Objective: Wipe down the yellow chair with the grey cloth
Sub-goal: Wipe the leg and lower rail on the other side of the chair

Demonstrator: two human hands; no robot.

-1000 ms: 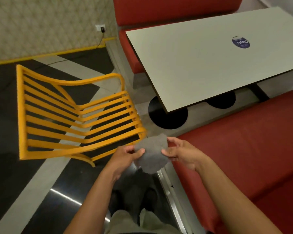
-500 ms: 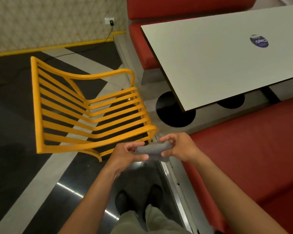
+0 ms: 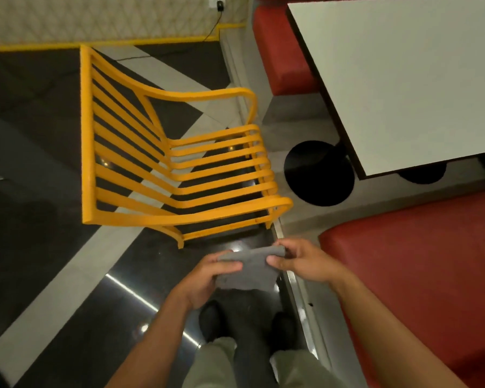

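Grey cloth (image 3: 248,268) is what has changed in the head view: a second ago you had it spread loose and rounded between your fingers, half a second ago it was rolled into a narrow bundle, and now it sits as a flatter folded pad stretched between both hands. That reads as preparation, folding the cloth into a wiping face, so I judge the wiping itself has not yet begun. Your left hand (image 3: 207,278) is closed on the cloth's left edge, thumb lying over the top and fingers curled beneath. Your right hand (image 3: 300,261) pinches the upper right corner between thumb and fingertips, the other fingers loosely bent. The camera has also tipped further down, so your shoes now show below the cloth and the yellow chair (image 3: 177,169) fills more of the frame. It stands on the dark floor ahead and to the left of your hands, its slatted seat facing up, its near front corner just beyond the cloth but not touching it. White table (image 3: 403,79) and red bench (image 3: 420,261) lie to your right, apart from the chair.
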